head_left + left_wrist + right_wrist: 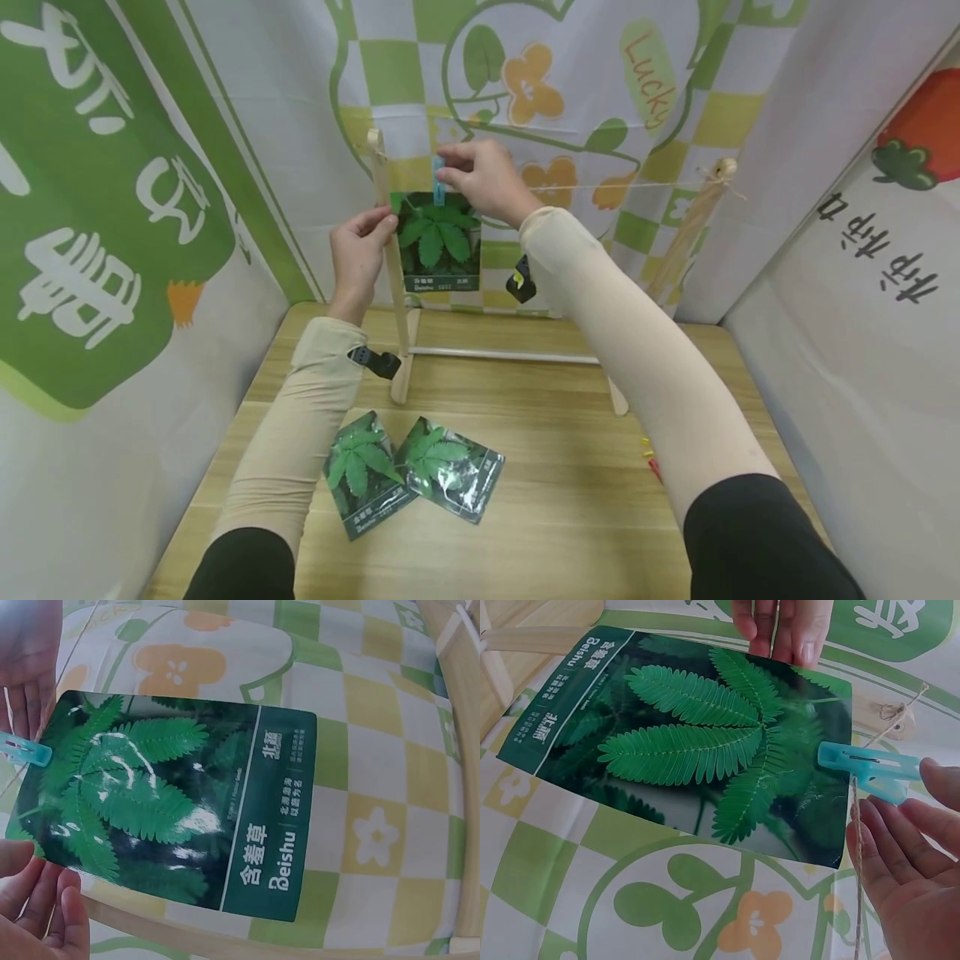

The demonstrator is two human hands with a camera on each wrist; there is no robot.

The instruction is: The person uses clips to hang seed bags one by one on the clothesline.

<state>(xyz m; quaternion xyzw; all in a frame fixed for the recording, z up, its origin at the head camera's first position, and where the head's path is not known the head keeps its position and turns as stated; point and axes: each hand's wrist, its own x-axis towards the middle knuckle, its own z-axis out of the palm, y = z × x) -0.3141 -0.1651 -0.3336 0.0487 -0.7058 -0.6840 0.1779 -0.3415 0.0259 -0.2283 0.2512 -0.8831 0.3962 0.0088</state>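
A green seed packet (438, 242) with fern-like leaves hangs upright at a thin string (857, 892), near the left post of a wooden stand. My left hand (362, 254) pinches the packet's left edge close to its top corner. With thumb and fingers, my right hand (487, 177) grips the tail of a light blue clothespin (870, 766). The clothespin's nose overlaps the middle of the packet's top edge, where the string runs. In the left wrist view, the packet (150, 795) shows its whole printed front, with white lettering on a dark green band.
Two more seed packets, a left one (367, 475) and a right one (453, 468), lie on the wooden table (555, 533), overlapping slightly. The stand has a left post (397, 300), a right post (686, 221) and a white crossbar (510, 356). Small red and yellow pieces (655, 469) lie beside my right arm.
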